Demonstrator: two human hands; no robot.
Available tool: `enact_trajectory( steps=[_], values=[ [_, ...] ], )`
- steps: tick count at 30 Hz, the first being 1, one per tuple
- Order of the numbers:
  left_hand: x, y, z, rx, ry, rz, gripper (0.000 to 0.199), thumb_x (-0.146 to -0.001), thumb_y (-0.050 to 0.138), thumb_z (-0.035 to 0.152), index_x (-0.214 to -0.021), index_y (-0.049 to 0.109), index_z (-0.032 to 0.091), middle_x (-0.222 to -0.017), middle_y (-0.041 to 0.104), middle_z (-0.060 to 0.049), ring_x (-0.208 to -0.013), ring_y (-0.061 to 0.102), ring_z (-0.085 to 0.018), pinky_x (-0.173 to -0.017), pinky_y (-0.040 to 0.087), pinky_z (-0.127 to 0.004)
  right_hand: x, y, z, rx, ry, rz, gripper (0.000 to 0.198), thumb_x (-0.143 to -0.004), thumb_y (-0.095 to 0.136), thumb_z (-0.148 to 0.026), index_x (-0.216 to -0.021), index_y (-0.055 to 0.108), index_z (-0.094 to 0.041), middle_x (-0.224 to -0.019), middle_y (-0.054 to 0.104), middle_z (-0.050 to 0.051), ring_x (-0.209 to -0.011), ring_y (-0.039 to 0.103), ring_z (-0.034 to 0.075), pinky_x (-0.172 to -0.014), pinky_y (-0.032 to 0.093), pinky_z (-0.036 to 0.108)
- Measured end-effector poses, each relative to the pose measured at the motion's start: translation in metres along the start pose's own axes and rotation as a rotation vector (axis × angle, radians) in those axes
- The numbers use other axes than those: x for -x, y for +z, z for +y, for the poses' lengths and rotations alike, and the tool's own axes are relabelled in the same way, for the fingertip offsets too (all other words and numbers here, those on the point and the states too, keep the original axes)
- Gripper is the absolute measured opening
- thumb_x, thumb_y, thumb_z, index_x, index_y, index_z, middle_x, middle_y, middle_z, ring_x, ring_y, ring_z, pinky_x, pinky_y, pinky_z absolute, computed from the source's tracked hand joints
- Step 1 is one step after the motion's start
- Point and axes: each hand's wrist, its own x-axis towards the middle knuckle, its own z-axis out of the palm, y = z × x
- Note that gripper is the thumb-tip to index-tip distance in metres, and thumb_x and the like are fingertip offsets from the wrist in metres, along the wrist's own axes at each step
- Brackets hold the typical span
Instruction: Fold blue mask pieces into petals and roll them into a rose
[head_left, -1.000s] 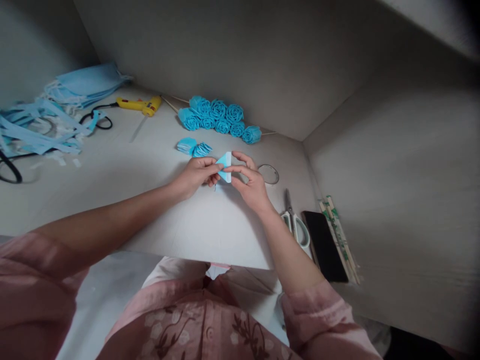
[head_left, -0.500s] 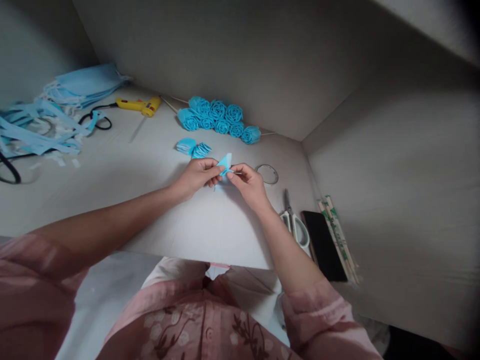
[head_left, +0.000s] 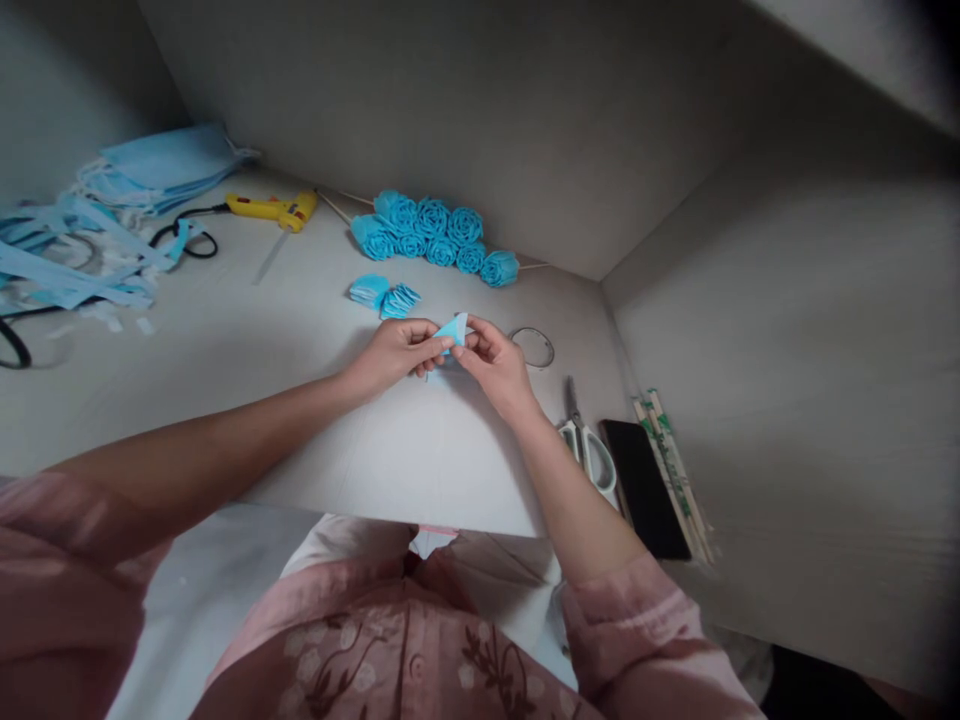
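Between my two hands, above the table's middle, is a small folded piece of blue and white mask fabric (head_left: 454, 330). My left hand (head_left: 397, 350) pinches its left side between thumb and fingers. At its right edge, the thumb and fingertips of my right hand (head_left: 495, 362) are closed on it too. Just beyond my left hand lie two small stacks of cut blue fabric pieces (head_left: 369, 291). Farther back, several blue fabric roses (head_left: 439, 232) lie bunched together, some with thin sticks showing.
A yellow glue gun (head_left: 274, 208) lies at the back left, near stacked blue face masks (head_left: 169, 165) and a heap of fabric strips (head_left: 67, 255). On the right are a tape ring (head_left: 533, 347), scissors (head_left: 581, 435), a black phone (head_left: 645, 490) and wrapped sticks (head_left: 675, 475).
The fabric piece has turned, its raised tip now leaning to the right. My right fingers have moved up along its edge. Both hands stay in about the same place.
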Motion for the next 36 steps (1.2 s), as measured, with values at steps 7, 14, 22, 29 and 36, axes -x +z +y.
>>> enact_trajectory(
  steps=[7,14,22,29,36],
  values=[
    [-0.001,0.0,0.0,0.004,-0.04,0.01,0.028,-0.075,0.069,0.04,-0.066,0.057,0.016,-0.058,0.059,0.001,-0.047,0.05,-0.007,-0.045,0.037,-0.019,0.003,0.001,-0.008,0.017,-0.031,-0.048,0.036,-0.078,0.072,-0.046,-0.104,0.068,-0.021,-0.081,0.062,-0.001,-0.076,0.056,0.012,-0.076,0.046,0.027],
    [0.001,0.003,0.005,-0.057,-0.039,-0.078,0.027,-0.073,0.071,0.036,-0.062,0.055,0.016,-0.054,0.056,0.002,-0.047,0.049,-0.007,-0.046,0.039,-0.019,0.003,-0.001,-0.007,0.061,-0.057,0.04,0.023,-0.08,0.07,-0.042,-0.085,0.064,-0.021,-0.071,0.059,-0.003,-0.065,0.051,0.011,-0.066,0.042,0.025],
    [0.003,0.002,0.008,-0.022,-0.034,-0.081,0.026,-0.072,0.07,0.036,-0.063,0.057,0.016,-0.055,0.058,0.001,-0.047,0.05,-0.007,-0.046,0.037,-0.02,0.009,0.0,-0.023,0.403,-0.284,0.116,0.01,-0.086,0.062,-0.032,-0.084,0.066,-0.023,-0.084,0.068,0.002,-0.081,0.06,0.017,-0.081,0.047,0.032],
    [0.002,0.001,0.006,0.067,-0.032,-0.083,0.026,-0.076,0.069,0.038,-0.067,0.059,0.016,-0.06,0.061,0.0,-0.048,0.052,-0.007,-0.046,0.035,-0.02,0.008,-0.004,-0.022,0.512,-0.439,0.069,0.014,-0.09,0.057,-0.024,-0.09,0.071,-0.026,-0.091,0.073,0.003,-0.09,0.064,0.021,-0.087,0.047,0.036],
    [0.003,0.0,0.006,0.112,-0.027,-0.103,0.031,-0.078,0.069,0.044,-0.069,0.059,0.016,-0.062,0.061,0.0,-0.051,0.053,-0.008,-0.048,0.038,-0.021,0.007,-0.005,-0.019,0.509,-0.409,0.074,0.015,-0.089,0.057,-0.026,-0.092,0.072,-0.026,-0.094,0.074,0.004,-0.092,0.065,0.021,-0.089,0.048,0.038]
  ],
)
